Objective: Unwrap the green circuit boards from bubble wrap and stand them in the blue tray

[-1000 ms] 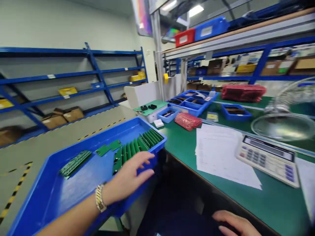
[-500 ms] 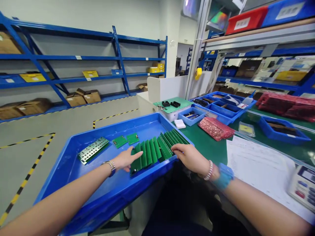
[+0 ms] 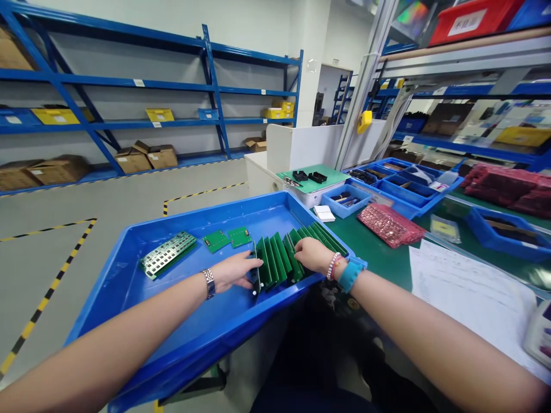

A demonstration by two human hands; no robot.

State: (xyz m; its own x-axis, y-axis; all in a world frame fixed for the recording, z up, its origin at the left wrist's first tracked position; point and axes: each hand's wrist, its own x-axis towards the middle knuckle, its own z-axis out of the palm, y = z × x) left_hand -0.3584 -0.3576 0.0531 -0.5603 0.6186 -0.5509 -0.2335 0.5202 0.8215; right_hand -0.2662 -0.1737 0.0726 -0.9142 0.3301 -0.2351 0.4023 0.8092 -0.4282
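My two hands are at the row of green boards that stand on edge, leaning, inside the big blue tray. My left hand is at the row's left end, thumb and fingers spread apart, touching the end board, with the thumb reaching over toward its upper edge. My right hand is farther along the row, fingers curled down at the upper edges of the boards; I cannot tell whether they are clamped on one, as my knuckles hide the tips. Two small boards lie flat just beyond my left hand, and a stack of boards lies well apart from the row, toward the tray's left side. I have a metal watch on my left wrist (a beaded bracelet and a blue band are on the right one). Beside the tray, the green table carries a pink wrapped packet, a small blue box and some papers.
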